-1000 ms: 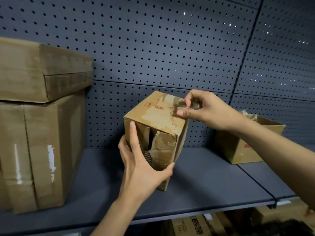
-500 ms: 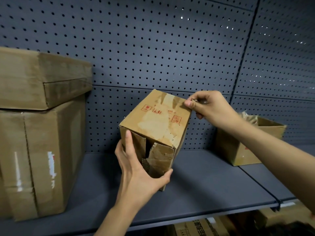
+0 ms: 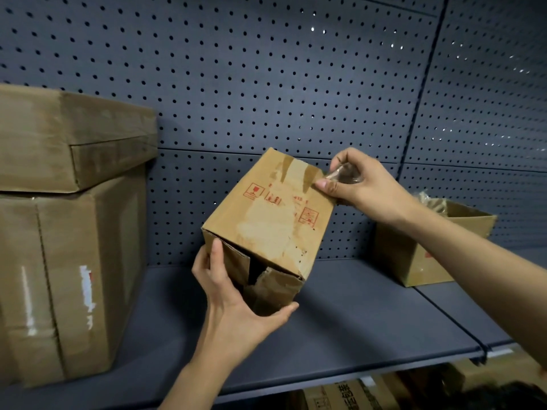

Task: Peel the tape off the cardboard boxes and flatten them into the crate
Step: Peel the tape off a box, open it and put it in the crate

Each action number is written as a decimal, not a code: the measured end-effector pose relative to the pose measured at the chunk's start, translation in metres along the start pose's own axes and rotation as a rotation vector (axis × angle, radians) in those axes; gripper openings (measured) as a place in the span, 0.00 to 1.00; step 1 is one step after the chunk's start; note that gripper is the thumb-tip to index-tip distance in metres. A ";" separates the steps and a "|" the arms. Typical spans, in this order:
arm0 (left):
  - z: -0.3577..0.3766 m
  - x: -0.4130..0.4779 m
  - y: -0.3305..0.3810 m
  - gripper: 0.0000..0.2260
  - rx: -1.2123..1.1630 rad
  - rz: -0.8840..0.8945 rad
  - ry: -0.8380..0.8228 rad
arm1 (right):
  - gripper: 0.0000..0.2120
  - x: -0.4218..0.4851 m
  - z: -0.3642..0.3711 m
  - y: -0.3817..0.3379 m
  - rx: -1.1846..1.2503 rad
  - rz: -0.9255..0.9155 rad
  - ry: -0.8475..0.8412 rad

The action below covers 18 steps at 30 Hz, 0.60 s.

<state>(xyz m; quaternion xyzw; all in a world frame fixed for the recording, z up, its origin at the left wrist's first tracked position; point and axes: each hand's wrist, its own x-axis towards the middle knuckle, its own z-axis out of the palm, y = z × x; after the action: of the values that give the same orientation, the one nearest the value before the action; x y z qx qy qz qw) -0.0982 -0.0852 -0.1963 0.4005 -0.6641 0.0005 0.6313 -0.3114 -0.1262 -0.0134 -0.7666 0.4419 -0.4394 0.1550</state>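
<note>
One small box [image 3: 266, 226] is dead centre, held tilted over the grey shelf [image 3: 355, 335]. Left hand [image 3: 236, 303] at 6 o'clock grips its crumpled, gaping end flaps. Top face is scuffed pale, with red handling symbols. Right hand [image 3: 361, 187] at 2 o'clock pinches a clear tape wad [image 3: 343, 174] at the box's far corner. Stacked big boxes [image 3: 74, 261] at 9, open box [image 3: 414, 261] at 3, pegboard [image 3: 266, 69] behind.

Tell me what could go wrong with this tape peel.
1. The tape pinched by the right hand may tear, leaving strips on the box, whose paper is scuffed pale.
2. The left hand grips only the box's near end with loose flaps, so a hard pull could twist the tilted box free.
</note>
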 end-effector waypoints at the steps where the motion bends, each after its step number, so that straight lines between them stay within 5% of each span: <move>1: -0.002 0.001 -0.001 0.67 -0.034 -0.018 -0.016 | 0.14 -0.001 0.000 0.000 0.020 -0.019 -0.005; 5: -0.017 0.007 -0.005 0.67 -0.342 -0.165 -0.107 | 0.12 -0.003 0.001 0.003 0.070 -0.112 0.028; 8: -0.030 0.019 0.006 0.52 -0.555 -0.154 -0.158 | 0.12 -0.003 0.000 0.002 0.087 -0.188 0.094; 14: -0.039 0.029 0.022 0.32 -0.594 -0.177 -0.153 | 0.14 -0.011 0.002 0.001 0.041 -0.280 0.140; 18: -0.043 0.021 0.015 0.32 -0.616 -0.207 -0.310 | 0.19 -0.028 0.007 0.007 0.042 -0.300 0.125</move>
<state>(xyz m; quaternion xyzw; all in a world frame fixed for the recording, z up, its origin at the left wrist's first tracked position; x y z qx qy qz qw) -0.0675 -0.0646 -0.1628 0.2519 -0.6770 -0.3245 0.6107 -0.3155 -0.1083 -0.0367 -0.7917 0.3220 -0.5136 0.0759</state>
